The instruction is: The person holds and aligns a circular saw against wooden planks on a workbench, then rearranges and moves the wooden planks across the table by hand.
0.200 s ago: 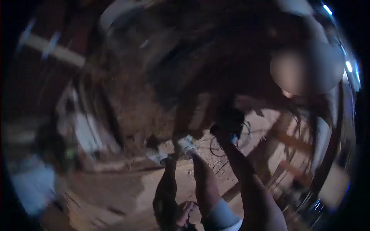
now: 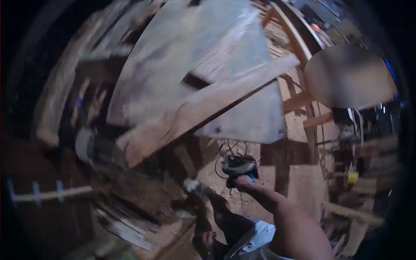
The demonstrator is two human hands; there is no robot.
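- The tool (image 2: 237,164), dark with a bit of blue, is at the end of my outstretched right arm, over the floor (image 2: 299,190) and near the lower edge of a pale sheet (image 2: 238,125). It is too blurred for me to tell what kind it is.
- Loops of cord (image 2: 217,167) show just around it. My judgement is that they could snag the tool, or catch a foot, if I swung my arm or stepped across; my shoe (image 2: 193,186) is close by.
- A long board (image 2: 203,108) lies slantwise over the sheet, and its near end seems to stick out past the edge. A knock from my arm or the tool could shift it; I can't see anything fixing it.
- The light is poor, with hard shadows on the floor, so I could easily misjudge an edge or a loop.
- My right hand (image 2: 245,180) looks closed on the tool from my side, with the fingers mostly hidden, so I can't tell how firm the grip is.
- My left hand (image 2: 209,237) is low beside my legs, well apart from the tool. It is dim and small; I can't tell how far open it is or whether it has hold of anything.
- Further out, a second board (image 2: 225,52) lies on the sheet, and wooden framing (image 2: 299,102) stands beyond its right edge.
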